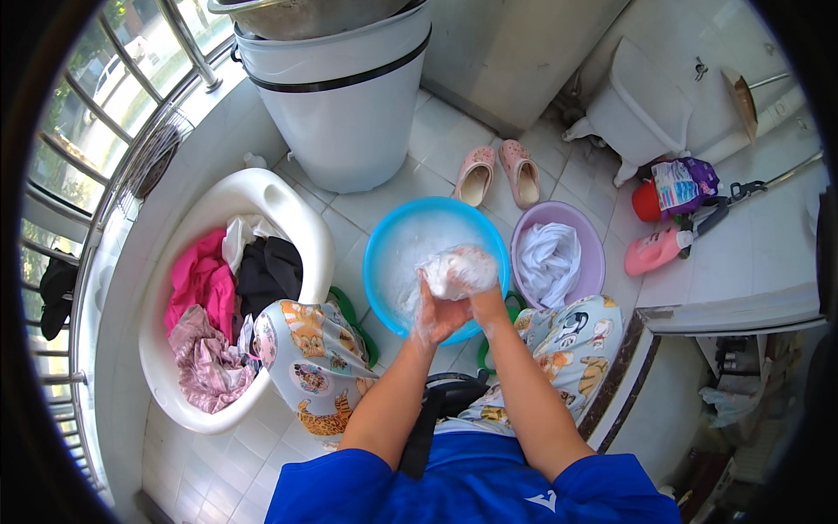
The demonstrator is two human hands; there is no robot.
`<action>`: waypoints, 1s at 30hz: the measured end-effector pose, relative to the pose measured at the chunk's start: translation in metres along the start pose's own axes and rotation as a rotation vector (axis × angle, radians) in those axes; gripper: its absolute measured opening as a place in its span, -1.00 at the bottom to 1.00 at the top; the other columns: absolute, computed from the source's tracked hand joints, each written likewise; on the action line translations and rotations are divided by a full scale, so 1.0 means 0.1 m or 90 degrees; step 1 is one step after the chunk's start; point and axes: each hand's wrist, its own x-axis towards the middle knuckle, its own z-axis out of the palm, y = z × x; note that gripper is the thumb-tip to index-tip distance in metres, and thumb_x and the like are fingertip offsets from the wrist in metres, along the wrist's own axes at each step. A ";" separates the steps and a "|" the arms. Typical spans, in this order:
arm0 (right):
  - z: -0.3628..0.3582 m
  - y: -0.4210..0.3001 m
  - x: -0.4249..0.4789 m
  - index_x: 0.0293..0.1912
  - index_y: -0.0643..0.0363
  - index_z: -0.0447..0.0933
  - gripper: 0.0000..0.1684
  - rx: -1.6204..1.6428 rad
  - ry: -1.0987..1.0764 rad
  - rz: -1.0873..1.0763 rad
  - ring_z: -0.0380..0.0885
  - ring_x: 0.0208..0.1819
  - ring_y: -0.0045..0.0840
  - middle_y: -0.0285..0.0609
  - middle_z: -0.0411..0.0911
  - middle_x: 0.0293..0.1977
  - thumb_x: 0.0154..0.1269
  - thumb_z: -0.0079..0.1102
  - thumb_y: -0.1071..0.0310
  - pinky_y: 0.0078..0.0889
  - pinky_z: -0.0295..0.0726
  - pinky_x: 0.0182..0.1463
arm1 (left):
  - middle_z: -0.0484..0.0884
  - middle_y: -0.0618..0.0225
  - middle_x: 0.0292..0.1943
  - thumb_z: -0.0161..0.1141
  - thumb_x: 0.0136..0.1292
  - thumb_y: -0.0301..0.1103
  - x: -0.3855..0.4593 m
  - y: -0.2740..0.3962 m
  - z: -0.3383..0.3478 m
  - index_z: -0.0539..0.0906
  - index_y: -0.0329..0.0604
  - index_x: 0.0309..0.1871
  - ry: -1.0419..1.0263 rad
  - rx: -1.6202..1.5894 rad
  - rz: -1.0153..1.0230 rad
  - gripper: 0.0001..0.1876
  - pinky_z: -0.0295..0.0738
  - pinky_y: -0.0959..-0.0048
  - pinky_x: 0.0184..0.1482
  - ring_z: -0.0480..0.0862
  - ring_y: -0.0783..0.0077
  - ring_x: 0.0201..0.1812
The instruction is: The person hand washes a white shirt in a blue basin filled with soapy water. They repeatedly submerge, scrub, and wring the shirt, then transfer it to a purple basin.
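A bundle of white cloth (448, 275), thick with suds, is held in both my hands over a blue plastic basin (374, 288). My left hand (435, 314) cups it from below and the left. On the right side my right hand (481, 291) grips it, its fingers partly covered by foam. Soapy water (419, 229) fills the basin around the cloth. Right beside it stands a lilac basin (594, 242) with wet white cloth (550, 262) inside.
At left, a white baby bathtub (314, 242) holds pink clothing (206, 281), black clothing (272, 275) and other garments. Pink clogs (476, 177) sit beyond the basin, near a large white bucket (340, 124). A pink detergent bottle (655, 252) lies at right, near a doorway.
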 end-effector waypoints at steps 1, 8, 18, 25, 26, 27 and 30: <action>0.05 0.02 -0.09 0.04 0.23 0.40 -0.51 -0.148 -0.051 -0.042 0.47 0.01 -0.43 -0.15 0.50 -0.06 0.07 0.26 0.43 -0.39 0.42 0.12 | 0.55 0.08 -0.11 -0.09 0.19 0.29 0.14 0.08 -0.19 0.42 -0.38 0.05 -0.069 -0.038 -0.021 -0.23 0.45 0.30 0.02 0.54 0.16 -0.10; -0.02 0.80 0.16 -0.03 0.17 0.49 -0.56 -0.474 0.205 0.062 0.48 -0.03 -0.15 0.02 0.50 -0.05 0.06 0.22 0.25 -0.22 0.39 0.09 | 0.57 0.20 -0.05 -0.08 0.33 -0.25 0.48 0.05 -0.79 0.46 -0.18 0.05 0.013 0.049 0.284 -0.69 0.44 0.25 0.10 0.56 0.18 -0.01; 0.20 0.63 -0.01 0.12 0.22 0.35 -0.52 -0.119 0.181 0.197 0.48 -0.12 -0.41 -0.09 0.47 -0.06 0.21 0.10 0.31 -0.43 0.48 -0.05 | 0.52 0.30 -0.01 0.05 0.29 -0.24 0.23 -0.04 -0.36 0.40 -0.04 0.11 0.164 0.157 0.228 -0.66 0.46 0.34 0.04 0.51 0.30 0.01; 0.58 0.30 -0.65 0.14 0.20 0.39 -0.54 -0.317 0.058 -0.107 0.29 0.23 -0.24 0.00 0.35 0.16 0.25 0.06 0.31 -0.30 0.20 0.27 | 0.55 0.30 -0.06 0.02 0.33 -0.23 0.46 0.47 -1.21 0.44 -0.10 0.06 -0.329 0.003 0.054 -0.71 0.50 0.34 0.00 0.57 0.30 -0.05; 0.58 0.39 -0.67 0.13 0.20 0.39 -0.53 -0.310 0.055 -0.058 0.32 0.20 -0.22 0.02 0.38 0.12 0.22 0.09 0.32 -0.30 0.24 0.25 | 0.52 0.29 -0.01 0.00 0.34 -0.25 0.55 0.46 -1.60 0.41 -0.11 0.10 -0.271 0.005 0.093 -0.69 0.48 0.37 0.04 0.53 0.30 0.01; 0.47 0.56 -0.55 0.12 0.20 0.39 -0.52 -0.316 0.081 -0.016 0.34 0.17 -0.21 0.05 0.41 0.09 0.20 0.12 0.33 -0.30 0.27 0.23 | 0.51 0.28 0.02 0.00 0.34 -0.23 0.55 0.29 -1.38 0.40 -0.11 0.12 -0.136 0.038 0.122 -0.67 0.47 0.35 0.05 0.52 0.30 0.03; 0.21 0.40 -0.02 0.05 0.25 0.42 -0.61 0.321 0.280 0.293 0.42 0.04 -0.42 -0.10 0.48 -0.05 0.27 0.00 0.29 -0.43 0.35 0.15 | 0.45 0.25 0.11 -0.02 0.35 -0.27 0.25 -0.05 -0.72 0.33 -0.11 0.21 0.074 0.139 0.150 -0.62 0.42 0.34 0.12 0.46 0.29 0.12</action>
